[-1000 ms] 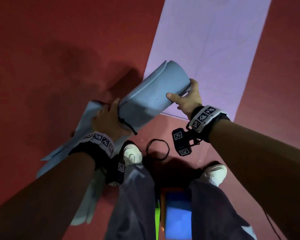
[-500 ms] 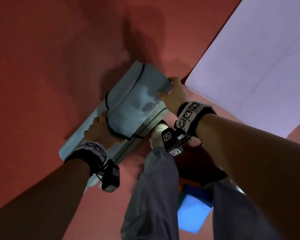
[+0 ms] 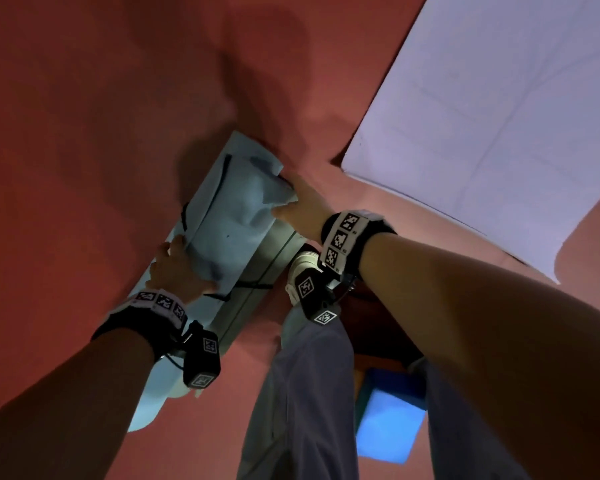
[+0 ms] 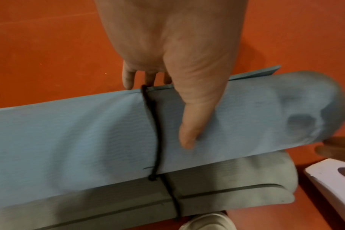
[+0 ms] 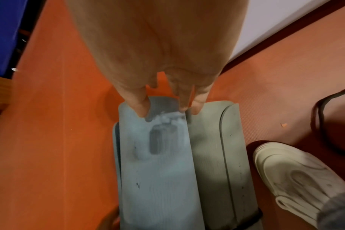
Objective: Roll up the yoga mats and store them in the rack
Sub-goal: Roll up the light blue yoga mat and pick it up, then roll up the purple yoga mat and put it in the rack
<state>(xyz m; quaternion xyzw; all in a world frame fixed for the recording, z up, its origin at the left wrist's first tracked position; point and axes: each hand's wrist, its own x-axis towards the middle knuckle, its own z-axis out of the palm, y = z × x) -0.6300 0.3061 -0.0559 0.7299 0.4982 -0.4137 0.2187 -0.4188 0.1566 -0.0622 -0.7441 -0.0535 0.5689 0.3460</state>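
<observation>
Red floor (image 3: 84, 133): rolled blue mat (image 3: 229, 216) w/ left hand (image 3: 177, 268) gripping mid-roll, right hand (image 3: 302, 209) pinching its end.

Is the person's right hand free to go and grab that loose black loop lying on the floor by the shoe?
Probably not right away: the right hand is pinching the end of the blue rolled mat. The black loop lies uncovered on the floor beside the white shoe, so once that hand lets go, nothing seems to block it.
</observation>
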